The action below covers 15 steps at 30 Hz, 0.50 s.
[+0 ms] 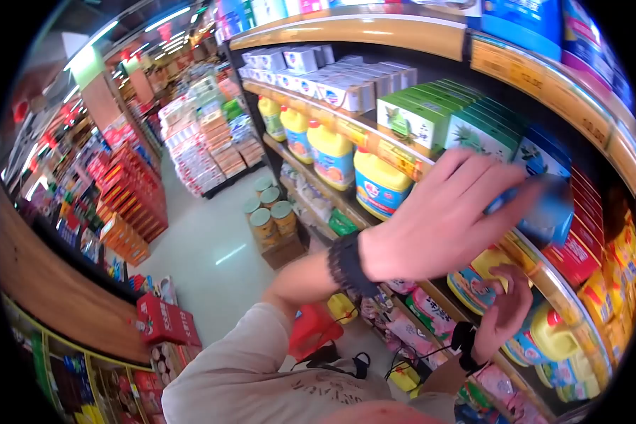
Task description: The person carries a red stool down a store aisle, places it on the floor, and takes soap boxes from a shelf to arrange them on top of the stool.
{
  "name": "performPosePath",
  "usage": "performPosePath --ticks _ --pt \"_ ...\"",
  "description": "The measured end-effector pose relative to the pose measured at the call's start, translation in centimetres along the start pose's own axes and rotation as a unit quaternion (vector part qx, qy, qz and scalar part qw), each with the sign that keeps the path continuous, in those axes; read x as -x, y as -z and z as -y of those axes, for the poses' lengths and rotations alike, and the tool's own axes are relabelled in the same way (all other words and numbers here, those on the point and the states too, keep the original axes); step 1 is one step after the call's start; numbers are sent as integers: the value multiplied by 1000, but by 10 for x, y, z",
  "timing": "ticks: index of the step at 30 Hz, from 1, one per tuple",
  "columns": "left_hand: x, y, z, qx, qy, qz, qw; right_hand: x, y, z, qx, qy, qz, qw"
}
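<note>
My left hand point(442, 219), with a dark band at its wrist, reaches to the middle shelf. Its fingers bend over a blue box point(555, 215), gripping it; the fingertips are smeared by motion. Behind that box, another blue box point(542, 154) stands in the row. Green boxes point(411, 116) are on one side and red boxes point(579, 237) on the other. Lower down, my right hand point(505, 311) is raised beside the shelf edge with fingers apart and loosely bent, holding nothing. Near it are yellow jugs point(552, 332) on the shelf below.
White boxes point(343, 88) line the middle shelf farther along. Yellow jugs with blue labels point(330, 152) stand beneath them. Jars with green lids point(263, 225) sit on a carton in the aisle. A red basket point(314, 331) is near my body. Stacked goods point(208, 138) stand farther down the aisle.
</note>
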<state>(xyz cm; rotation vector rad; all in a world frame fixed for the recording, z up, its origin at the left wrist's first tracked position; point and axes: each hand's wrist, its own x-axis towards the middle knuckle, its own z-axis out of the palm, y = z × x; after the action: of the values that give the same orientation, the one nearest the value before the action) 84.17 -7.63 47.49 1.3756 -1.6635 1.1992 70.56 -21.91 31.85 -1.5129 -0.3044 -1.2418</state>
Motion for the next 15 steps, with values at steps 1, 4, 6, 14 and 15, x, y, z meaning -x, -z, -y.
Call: performPosePath --ticks 1,4,6,14,15 --pt "12 18 -3 25 11 40 999 5 1 -5 -25 10 -5 1000" --pt "68 56 -17 94 70 133 984 42 -4 -27 -12 -74 15 997" --pt "110 68 -19 131 137 180 965 50 -15 -35 25 -101 153 983" --pt "327 68 -101 102 551 201 804 179 -93 -115 -145 -532 297 780" --pt "347 71 -111 119 611 190 759 192 -99 -124 -156 -569 313 744"
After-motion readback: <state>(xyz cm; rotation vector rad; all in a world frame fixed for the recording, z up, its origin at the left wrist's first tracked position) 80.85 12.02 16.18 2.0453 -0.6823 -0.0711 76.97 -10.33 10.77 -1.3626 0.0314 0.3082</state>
